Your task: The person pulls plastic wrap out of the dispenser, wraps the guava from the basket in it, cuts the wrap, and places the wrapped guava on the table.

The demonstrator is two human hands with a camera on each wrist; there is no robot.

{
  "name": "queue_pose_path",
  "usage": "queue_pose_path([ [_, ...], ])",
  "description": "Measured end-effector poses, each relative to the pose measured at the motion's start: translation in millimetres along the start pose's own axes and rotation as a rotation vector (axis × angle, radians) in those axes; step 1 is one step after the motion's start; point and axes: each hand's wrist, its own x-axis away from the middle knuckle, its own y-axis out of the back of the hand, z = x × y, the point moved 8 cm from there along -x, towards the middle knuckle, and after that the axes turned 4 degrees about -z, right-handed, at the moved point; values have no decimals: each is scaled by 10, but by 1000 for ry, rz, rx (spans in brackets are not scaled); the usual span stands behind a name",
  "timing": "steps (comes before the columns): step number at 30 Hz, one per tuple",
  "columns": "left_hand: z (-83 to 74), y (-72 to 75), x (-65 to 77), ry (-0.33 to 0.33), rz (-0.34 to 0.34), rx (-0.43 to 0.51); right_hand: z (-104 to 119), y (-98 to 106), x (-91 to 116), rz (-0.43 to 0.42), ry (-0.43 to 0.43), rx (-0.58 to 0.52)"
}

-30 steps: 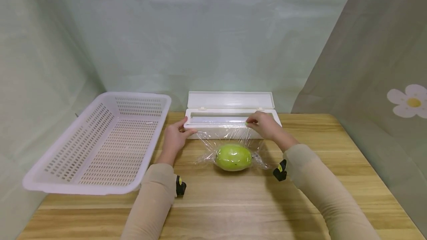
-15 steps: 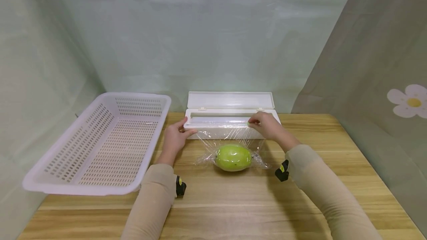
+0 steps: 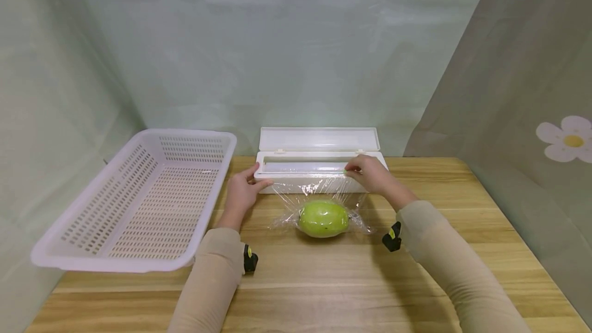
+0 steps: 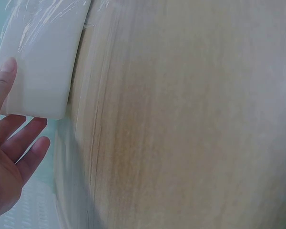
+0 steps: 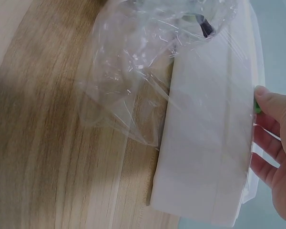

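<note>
A white cling film dispenser [image 3: 300, 185] lies at the back of the table with its lid [image 3: 319, 139] raised. My left hand [image 3: 242, 191] holds its left end, thumb on the front face and fingers at the end. My right hand [image 3: 370, 173] pinches a small green slider [image 5: 258, 108] on the front edge of the dispenser, right of its middle. Clear cling film [image 3: 289, 204] stretches from that edge down over a green oval fruit [image 3: 324, 218] on the table. The film bunches at both sides of the fruit. My right fingers hide most of the slider.
A white slotted plastic basket [image 3: 200, 220] stands on the left, close to my left forearm. Beneath everything is a wooden table [image 3: 324, 287]. Pale cloth [image 3: 296, 55] hangs behind, and a darker cloth with a flower [image 3: 572, 140] hangs at the right.
My right hand has slid slightly to the right along the dispenser's front edge with the green slider. The left hand and the fruit hold their places.
</note>
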Motion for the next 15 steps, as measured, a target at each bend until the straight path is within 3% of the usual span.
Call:
queue_pose_path([
  [15, -9, 11, -2, -15, -7, -11, 0, 13, -10, -3, 20, 19],
])
